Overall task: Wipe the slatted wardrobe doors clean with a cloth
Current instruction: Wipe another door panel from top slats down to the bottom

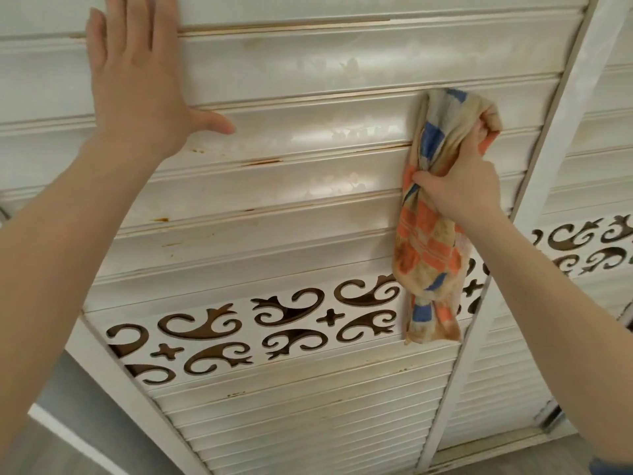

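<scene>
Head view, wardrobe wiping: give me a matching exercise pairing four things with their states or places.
1. left hand
2. right hand
3. orange, blue and beige checked cloth
4. brown scroll cut-out band

a. runs across the door below the wide slats
b. flat, open on the slats
c. bunched, hanging down
d. closed in a grip on fabric

Pairs: 1-b, 2-d, 3-c, 4-a

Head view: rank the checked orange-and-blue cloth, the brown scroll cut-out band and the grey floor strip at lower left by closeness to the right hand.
1. Checked orange-and-blue cloth: gripped by the right hand.
2. Brown scroll cut-out band: below, across the door.
3. Grey floor strip: far lower left.
</scene>
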